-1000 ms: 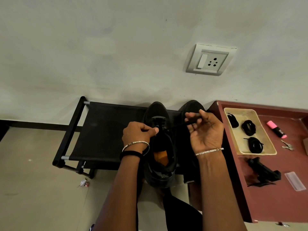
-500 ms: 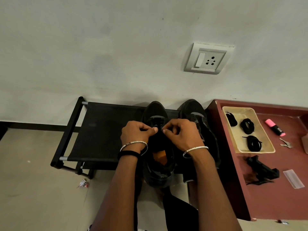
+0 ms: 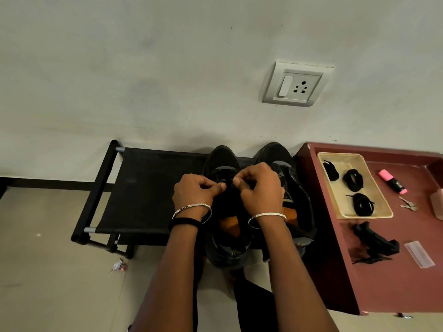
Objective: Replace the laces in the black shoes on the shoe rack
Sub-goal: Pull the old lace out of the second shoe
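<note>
Head camera: left hand [image 3: 194,191] and right hand [image 3: 262,188] meet over the left black shoe [image 3: 224,156] on the shoe rack [image 3: 148,188], fingertips pinched, probably on its dark lace.

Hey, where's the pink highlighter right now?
In the head view, the pink highlighter lies on the maroon table at the far right, just right of the beige tray and beyond the small keys.

- We can read no word, brand or number anywhere in the frame.
- The pink highlighter [image 3: 393,182] at centre right carries a dark label, too small for us to read.
</note>
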